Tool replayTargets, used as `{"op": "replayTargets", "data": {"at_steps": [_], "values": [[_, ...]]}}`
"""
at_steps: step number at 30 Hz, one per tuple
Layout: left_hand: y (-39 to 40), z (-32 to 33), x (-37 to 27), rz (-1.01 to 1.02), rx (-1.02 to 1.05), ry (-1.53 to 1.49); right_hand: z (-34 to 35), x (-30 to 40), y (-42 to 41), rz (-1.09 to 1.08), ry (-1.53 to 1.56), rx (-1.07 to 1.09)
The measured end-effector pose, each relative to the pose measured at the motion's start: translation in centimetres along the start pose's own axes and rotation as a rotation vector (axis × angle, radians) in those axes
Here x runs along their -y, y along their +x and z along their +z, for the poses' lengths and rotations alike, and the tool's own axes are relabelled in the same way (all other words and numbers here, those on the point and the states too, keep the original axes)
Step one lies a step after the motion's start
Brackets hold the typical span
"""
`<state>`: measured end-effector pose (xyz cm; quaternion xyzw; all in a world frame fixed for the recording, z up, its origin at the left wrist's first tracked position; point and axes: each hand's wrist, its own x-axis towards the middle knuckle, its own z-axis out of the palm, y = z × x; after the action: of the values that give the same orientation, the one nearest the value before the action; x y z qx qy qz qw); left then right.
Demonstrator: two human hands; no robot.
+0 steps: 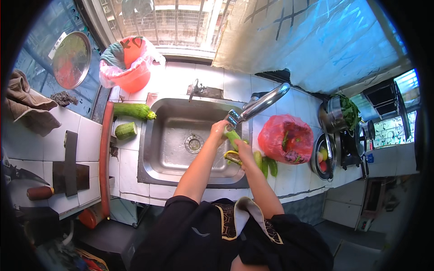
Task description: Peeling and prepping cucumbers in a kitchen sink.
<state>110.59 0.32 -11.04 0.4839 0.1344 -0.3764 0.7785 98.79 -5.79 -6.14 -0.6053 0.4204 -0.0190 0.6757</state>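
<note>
Over the right side of the stainless steel sink [171,128], my left hand [218,131] grips the upper end of a pale green peeled vegetable [232,136], just below the spout of the chrome faucet [264,103]. My right hand [244,152] is closed at its lower end, with a yellow-edged peeler [233,156] at the fingers. Several small green cucumbers [264,165] lie on the white tiles right of the sink. Left of the sink are a large green zucchini-like gourd [130,109] and a cut piece of one [126,130].
A red plastic bag [286,139] stands right of the sink, near a metal bowl of fruit [321,159] and a pot of leafy greens [334,113]. A lined red bucket [134,76] is at the back left. A cleaver [81,178] and brown-handled knife [40,193] lie left.
</note>
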Motion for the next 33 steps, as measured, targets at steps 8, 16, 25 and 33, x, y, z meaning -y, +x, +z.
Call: {"op": "replayTargets", "data": {"at_steps": [8, 16, 25, 33], "values": [[-2.2, -0.4, 1.2, -0.137, 0.383, -0.024, 0.0, 3.0, -1.0, 0.404, 0.382, 0.333], [-2.9, -0.4, -0.5, 0.303, -0.066, 0.193, 2.4, 1.4, 1.1, 0.292, 0.231, 0.293], [-1.7, -8.1, -2.0, 0.436, -0.287, -0.108, 5.6, 0.0, 5.7, -0.087, 0.082, 0.095], [-6.5, -10.0, -1.0, 0.105, -0.154, -0.192, 4.3, 1.0, 6.0, -0.568, -0.393, 0.024]]}}
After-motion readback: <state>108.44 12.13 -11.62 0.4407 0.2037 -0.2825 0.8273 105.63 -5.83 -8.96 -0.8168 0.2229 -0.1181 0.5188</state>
